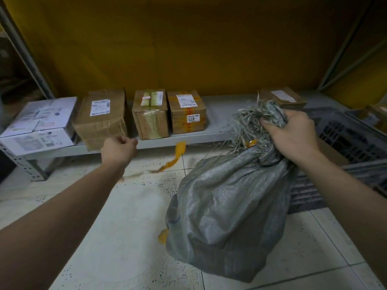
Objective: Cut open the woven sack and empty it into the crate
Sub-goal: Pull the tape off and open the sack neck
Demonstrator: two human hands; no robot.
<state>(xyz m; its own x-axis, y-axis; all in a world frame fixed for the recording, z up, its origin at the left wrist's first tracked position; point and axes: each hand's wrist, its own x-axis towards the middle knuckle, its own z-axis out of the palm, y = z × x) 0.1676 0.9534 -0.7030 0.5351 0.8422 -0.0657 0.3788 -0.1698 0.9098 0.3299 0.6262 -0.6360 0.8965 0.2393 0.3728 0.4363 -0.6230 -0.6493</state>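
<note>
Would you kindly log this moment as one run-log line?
right grip: holds sack neck | left grip: curled, hold unclear | sack: full, beside crate | yellow strip: loose, blurred

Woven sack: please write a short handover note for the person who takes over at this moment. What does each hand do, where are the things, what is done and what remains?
The right hand grips the bunched, frayed neck of the woven sack, which seems to rest on the tiled floor.
The left hand is off the sack with its fingers curled; I cannot tell if it holds a blade.
A yellow tape strip hangs loose and blurred between the hands.
The crate stands to the right, behind the sack.
Done: the tie seems to be off.
Left: open the mouth and tip the sack into the crate.
</note>
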